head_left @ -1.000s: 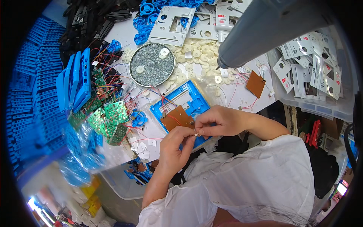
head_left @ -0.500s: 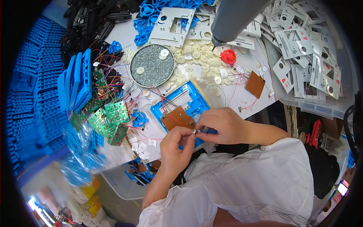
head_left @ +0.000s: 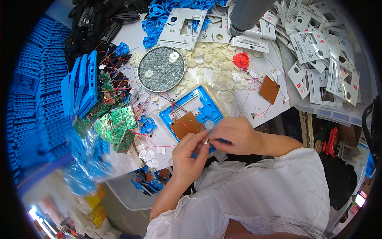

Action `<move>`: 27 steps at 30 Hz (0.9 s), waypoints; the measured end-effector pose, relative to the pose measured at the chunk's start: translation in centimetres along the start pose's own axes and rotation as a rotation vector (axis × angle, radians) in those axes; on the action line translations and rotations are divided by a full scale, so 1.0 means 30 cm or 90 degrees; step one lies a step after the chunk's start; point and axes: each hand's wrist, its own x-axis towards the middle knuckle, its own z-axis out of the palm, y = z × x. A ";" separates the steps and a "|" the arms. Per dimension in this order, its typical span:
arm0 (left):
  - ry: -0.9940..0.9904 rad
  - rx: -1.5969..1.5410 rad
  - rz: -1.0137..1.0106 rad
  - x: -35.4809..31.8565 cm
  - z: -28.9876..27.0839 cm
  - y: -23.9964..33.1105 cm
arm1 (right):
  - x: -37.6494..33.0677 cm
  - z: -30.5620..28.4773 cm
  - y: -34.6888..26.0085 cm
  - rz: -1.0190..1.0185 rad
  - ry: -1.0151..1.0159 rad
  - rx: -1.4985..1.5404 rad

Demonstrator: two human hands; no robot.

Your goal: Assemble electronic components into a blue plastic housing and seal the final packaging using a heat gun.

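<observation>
My left hand and my right hand meet fingertip to fingertip over the near edge of a blue plastic housing. Both are closed in a pinch on a small white piece, mostly hidden by the fingers; its kind I cannot make out. Lying in the housing is a brown circuit board with thin wires running from it. A translucent round disc shows just beyond my fingertips.
Left of the housing lie green circuit boards with tangled wires. Behind it stand a round tray of screws and strewn cream discs. A grey power screwdriver hangs overhead. White panels fill a bin at right; a red part lies nearby.
Both hands have shifted slightly right, still pinched together. The translucent disc in the housing now shows. The hanging screwdriver has swung a little right and away.
</observation>
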 end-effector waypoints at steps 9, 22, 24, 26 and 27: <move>0.001 -0.237 -0.160 -0.012 0.014 0.016 | -0.033 0.026 0.024 -0.057 0.044 -0.033; 0.004 0.115 0.047 0.031 -0.020 0.024 | -0.038 0.013 0.028 0.104 -0.026 0.114; 0.021 0.072 -0.014 0.012 -0.014 0.009 | -0.034 0.006 0.017 0.149 -0.034 0.143; 0.031 0.059 -0.043 0.006 -0.010 0.004 | -0.034 0.008 0.015 0.156 -0.034 0.151; 0.033 0.067 -0.042 0.006 -0.008 0.005 | -0.034 0.009 0.015 0.159 -0.034 0.155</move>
